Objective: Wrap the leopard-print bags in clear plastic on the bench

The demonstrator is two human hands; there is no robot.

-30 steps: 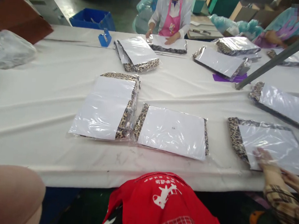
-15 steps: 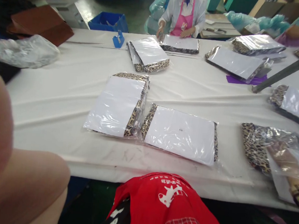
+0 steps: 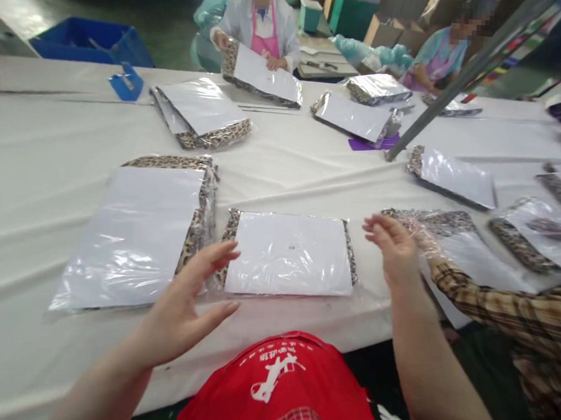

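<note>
Directly before me lies a bagged leopard-print garment [image 3: 291, 253], folded flat under a white sheet in clear plastic. My left hand [image 3: 188, 303] is at its left end, thumb and fingers apart, holding nothing. Whether the fingertips touch the bag I cannot tell. Beyond the package's right end hovers my right hand [image 3: 392, 244], its fingers loosely curved and apart with nothing in them. To the left is a stack of similar bagged packages [image 3: 138, 225], partly overlapped by my left hand and wrist.
A co-worker's hand [image 3: 424, 241] in a plaid sleeve reaches into a bag at right. Across the white table [image 3: 312, 174], another person lifts a package [image 3: 265, 73]. A slanting metal pole [image 3: 445, 97] meets the tabletop; a blue tape dispenser [image 3: 126, 84] stands far left.
My view has shifted to the right. Both my hands are now over the table around the near package. The person opposite has raised a package off the table.
</note>
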